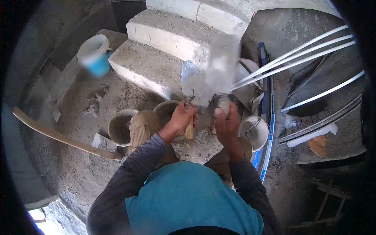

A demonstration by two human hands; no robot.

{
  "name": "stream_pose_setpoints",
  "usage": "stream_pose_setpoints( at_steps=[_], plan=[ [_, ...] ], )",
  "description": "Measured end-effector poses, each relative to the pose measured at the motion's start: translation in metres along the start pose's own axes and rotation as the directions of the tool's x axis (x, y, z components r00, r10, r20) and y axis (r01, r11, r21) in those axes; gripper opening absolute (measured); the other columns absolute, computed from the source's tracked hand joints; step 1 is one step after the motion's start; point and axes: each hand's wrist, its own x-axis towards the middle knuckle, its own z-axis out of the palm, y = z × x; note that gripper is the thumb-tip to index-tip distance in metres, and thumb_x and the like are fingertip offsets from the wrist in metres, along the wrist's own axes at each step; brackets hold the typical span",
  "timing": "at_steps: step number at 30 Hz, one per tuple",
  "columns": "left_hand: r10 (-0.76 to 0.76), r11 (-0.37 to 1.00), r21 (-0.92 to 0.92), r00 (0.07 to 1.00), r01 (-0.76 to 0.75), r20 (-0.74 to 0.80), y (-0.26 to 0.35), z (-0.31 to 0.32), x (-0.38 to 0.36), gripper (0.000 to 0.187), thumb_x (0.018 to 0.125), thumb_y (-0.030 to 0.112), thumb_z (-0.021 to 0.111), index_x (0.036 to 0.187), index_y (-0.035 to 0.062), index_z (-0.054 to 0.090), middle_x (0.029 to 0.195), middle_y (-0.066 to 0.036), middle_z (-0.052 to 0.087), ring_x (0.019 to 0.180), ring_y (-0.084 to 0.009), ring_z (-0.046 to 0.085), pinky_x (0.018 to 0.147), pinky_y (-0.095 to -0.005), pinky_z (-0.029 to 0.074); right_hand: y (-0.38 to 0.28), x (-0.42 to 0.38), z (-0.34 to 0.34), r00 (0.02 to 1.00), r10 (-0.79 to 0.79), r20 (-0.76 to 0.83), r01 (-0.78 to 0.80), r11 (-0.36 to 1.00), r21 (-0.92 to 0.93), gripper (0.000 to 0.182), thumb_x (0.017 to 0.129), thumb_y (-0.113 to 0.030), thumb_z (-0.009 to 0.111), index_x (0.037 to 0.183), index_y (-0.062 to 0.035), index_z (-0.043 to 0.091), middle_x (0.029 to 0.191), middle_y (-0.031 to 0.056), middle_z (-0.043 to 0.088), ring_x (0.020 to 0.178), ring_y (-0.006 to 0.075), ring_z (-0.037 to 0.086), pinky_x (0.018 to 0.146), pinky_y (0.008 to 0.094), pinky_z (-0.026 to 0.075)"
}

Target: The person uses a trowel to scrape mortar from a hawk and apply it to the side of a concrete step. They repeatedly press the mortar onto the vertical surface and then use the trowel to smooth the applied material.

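Trowel stands blade-up just above the middle of the view, its wooden handle wrapped in the left hand, whose grip is fully closed on it so the steel blade points to twelve o'clock, clear of the knees and level with the lowest concrete step. At three o'clock from it the right hand is clenched round the handle of a second flat tool, a blurred grey plate raised toward one o'clock; what kind of tool it is I cannot tell for the blur. Both are held high and close together, probably so mortar can pass between them over the pans. Two mortar-crusted pans sit on the floor at nine o'clock of the hands, within easy reach, and a white bucket with a wire bail stands at three o'clock. A long wooden handle lies across the floor at eight o'clock. White conduits run off toward two o'clock, beside a blue level.
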Motion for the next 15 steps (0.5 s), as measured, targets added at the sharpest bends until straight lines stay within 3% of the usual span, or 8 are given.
stream_pose_setpoints(
  at_steps=[2, 4, 6, 7, 10, 12, 14, 15],
  plan=[
    [0.041, 0.999, 0.006, 0.999, -0.041, -0.014, -0.001, -0.003, 0.002, 0.022, 0.091, 0.010, 0.054, 0.107, 0.0023, 0.042, 0.066, -0.009, 0.054, 0.050, -0.0200, 0.055, 0.046, -0.0349, 0.049, -0.012, 0.000, -0.007, 0.981, 0.010, -0.194, 0.027, 0.982, 0.184, 0.043, 0.091, -0.030, 0.061, 0.120, 0.0000, 0.050, 0.094, 0.0176, 0.065, 0.084, 0.0296, 0.064, 0.078, 0.0424, 0.050],
    [0.039, 0.999, -0.001, 0.999, -0.039, 0.003, 0.002, -0.005, 0.002, 0.024, 0.090, 0.010, 0.055, 0.108, 0.0021, 0.041, 0.066, -0.009, 0.054, 0.050, -0.0198, 0.055, 0.046, -0.0353, 0.049, 0.022, -0.001, -0.006, 0.977, -0.011, -0.214, 0.049, 0.984, 0.171, 0.043, 0.089, -0.029, 0.063, 0.119, 0.0002, 0.050, 0.100, 0.0193, 0.064, 0.091, 0.0315, 0.063, 0.080, 0.0437, 0.050],
    [0.040, 0.999, -0.008, 0.999, -0.040, 0.027, 0.013, -0.001, -0.001, 0.026, 0.090, 0.010, 0.055, 0.109, 0.0018, 0.040, 0.067, -0.009, 0.054, 0.050, -0.0196, 0.055, 0.047, -0.0357, 0.049, 0.024, 0.001, -0.004, 0.968, -0.182, -0.172, 0.170, 0.982, -0.082, 0.046, 0.089, -0.031, 0.063, 0.121, -0.0008, 0.049, 0.104, 0.0220, 0.062, 0.094, 0.0352, 0.063, 0.083, 0.0443, 0.048],
    [-0.005, 0.998, -0.064, 1.000, 0.007, 0.022, 0.017, 0.003, -0.002, 0.027, 0.091, 0.011, 0.056, 0.110, 0.0016, 0.039, 0.067, -0.009, 0.054, 0.050, -0.0194, 0.055, 0.047, -0.0357, 0.049, 0.025, 0.000, -0.005, 0.967, -0.184, -0.176, 0.171, 0.981, -0.086, 0.046, 0.089, -0.031, 0.063, 0.121, -0.0008, 0.049, 0.104, 0.0220, 0.062, 0.094, 0.0352, 0.063, 0.083, 0.0443, 0.048],
    [0.002, 0.996, -0.087, 0.999, 0.001, 0.035, 0.004, -0.002, 0.004, 0.028, 0.092, 0.012, 0.056, 0.111, 0.0014, 0.038, 0.066, -0.009, 0.054, 0.051, -0.0196, 0.056, 0.047, -0.0357, 0.049, 0.003, 0.003, -0.007, 0.985, 0.077, 0.153, -0.037, 0.968, -0.247, 0.052, 0.090, -0.039, 0.061, 0.125, -0.0028, 0.048, 0.112, 0.0270, 0.059, 0.104, 0.0452, 0.059, 0.088, 0.0463, 0.046],
    [0.040, 0.998, -0.055, 0.998, -0.038, 0.041, 0.002, -0.006, 0.007, 0.028, 0.092, 0.012, 0.055, 0.111, 0.0014, 0.038, 0.066, -0.009, 0.054, 0.051, -0.0200, 0.056, 0.048, -0.0356, 0.049, 0.001, 0.003, -0.005, 0.991, 0.044, 0.129, -0.013, 0.974, -0.227, 0.052, 0.090, -0.039, 0.061, 0.126, -0.0029, 0.048, 0.108, 0.0245, 0.061, 0.098, 0.0404, 0.062, 0.085, 0.0457, 0.048],
    [-0.032, 0.999, -0.029, 0.998, 0.033, 0.045, 0.003, -0.007, 0.010, 0.026, 0.094, 0.014, 0.053, 0.112, 0.0020, 0.039, 0.064, -0.009, 0.054, 0.051, -0.0203, 0.055, 0.048, -0.0354, 0.049, -0.002, 0.003, -0.006, 0.973, -0.179, -0.147, 0.162, 0.979, -0.122, 0.051, 0.090, -0.036, 0.062, 0.126, -0.0021, 0.048, 0.103, 0.0213, 0.063, 0.091, 0.0352, 0.064, 0.080, 0.0438, 0.049],
    [-0.029, 0.999, -0.024, 0.998, 0.030, 0.047, 0.007, -0.005, 0.010, 0.026, 0.094, 0.014, 0.053, 0.112, 0.0020, 0.039, 0.064, -0.009, 0.054, 0.051, -0.0203, 0.055, 0.048, -0.0354, 0.049, 0.013, 0.002, -0.004, 0.962, -0.103, -0.252, 0.108, 0.994, 0.006, 0.048, 0.090, -0.032, 0.063, 0.123, -0.0010, 0.049, 0.100, 0.0192, 0.064, 0.089, 0.0310, 0.064, 0.076, 0.0413, 0.050]
  ],
)
